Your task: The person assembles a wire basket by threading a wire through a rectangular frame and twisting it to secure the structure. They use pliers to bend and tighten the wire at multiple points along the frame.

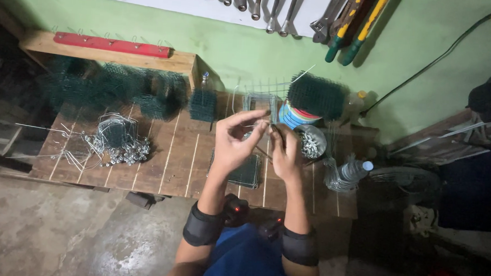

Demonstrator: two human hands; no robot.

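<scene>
Wire piece (pixel 260 125), thin, pinched between fingers of left hand (pixel 233 143) and right hand (pixel 284 154) above wooden bench (pixel 160 167); fingers closed narrow on it. Green mesh panel (pixel 246 171) flat on bench under hands. Finished wire bundles (pixel 116 142) heaped left of hands; metal bowl (pixel 311 141) of fittings just right. Mesh rolls (pixel 113 89) behind, uncut, so much work left

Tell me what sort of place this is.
Most likely a small home workshop for wire and mesh work. Wrenches and other hand tools hang on the wall, green wire mesh pieces are piled on a low wooden bench, and both hands work thin wire over it.
</scene>
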